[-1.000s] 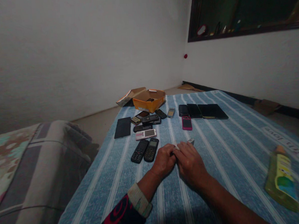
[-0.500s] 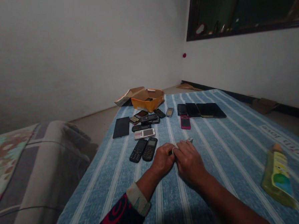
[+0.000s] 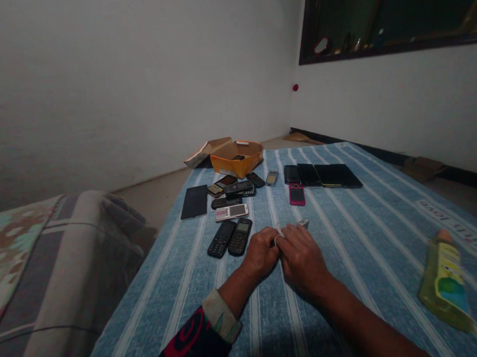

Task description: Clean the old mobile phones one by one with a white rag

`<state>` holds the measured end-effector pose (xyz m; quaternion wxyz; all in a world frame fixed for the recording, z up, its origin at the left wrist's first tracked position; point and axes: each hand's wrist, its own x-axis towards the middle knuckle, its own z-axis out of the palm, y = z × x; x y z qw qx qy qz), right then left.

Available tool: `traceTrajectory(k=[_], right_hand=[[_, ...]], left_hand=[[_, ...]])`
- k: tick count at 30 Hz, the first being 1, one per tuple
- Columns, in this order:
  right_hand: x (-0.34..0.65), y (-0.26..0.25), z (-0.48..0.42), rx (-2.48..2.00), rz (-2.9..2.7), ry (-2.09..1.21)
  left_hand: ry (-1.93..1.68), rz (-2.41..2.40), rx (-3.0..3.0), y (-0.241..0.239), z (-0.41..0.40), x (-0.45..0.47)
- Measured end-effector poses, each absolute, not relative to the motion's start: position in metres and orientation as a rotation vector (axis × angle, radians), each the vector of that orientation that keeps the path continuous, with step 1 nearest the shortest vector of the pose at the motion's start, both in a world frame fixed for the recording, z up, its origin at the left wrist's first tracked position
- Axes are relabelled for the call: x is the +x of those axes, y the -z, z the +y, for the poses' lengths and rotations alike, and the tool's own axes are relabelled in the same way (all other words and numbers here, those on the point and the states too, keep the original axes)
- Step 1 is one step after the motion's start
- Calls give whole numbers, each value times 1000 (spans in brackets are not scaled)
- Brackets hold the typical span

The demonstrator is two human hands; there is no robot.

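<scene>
My left hand and my right hand are both closed and meet at the middle of the cloth. Between them is a small light-grey object, whose end sticks out past the right fingers. Most of it is covered by the fingers, so its kind cannot be made out. Two black keypad phones, one close to my left wrist and another beside it, lie face up. Beyond them is a white-and-pink phone, with several dark phones piled behind.
An open orange box stands at the far end near a black tablet-like slab. A pink phone lies before a row of dark devices. On the right lies a yellow-green bottle. A draped sofa is at left.
Both hands keep nearly the same pose, still closed on the light-grey object. The whole view has shifted very slightly; nothing on the cloth has visibly moved.
</scene>
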<state>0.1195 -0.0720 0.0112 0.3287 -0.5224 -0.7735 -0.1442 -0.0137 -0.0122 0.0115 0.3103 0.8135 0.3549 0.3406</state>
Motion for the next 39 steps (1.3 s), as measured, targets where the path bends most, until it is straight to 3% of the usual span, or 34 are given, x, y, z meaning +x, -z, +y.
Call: traceTrajectory(k=[39], right_hand=[[153,-10,-52,-1488,-1965,393]], left_hand=[[-792,1024,2157,-17,-12,-13]])
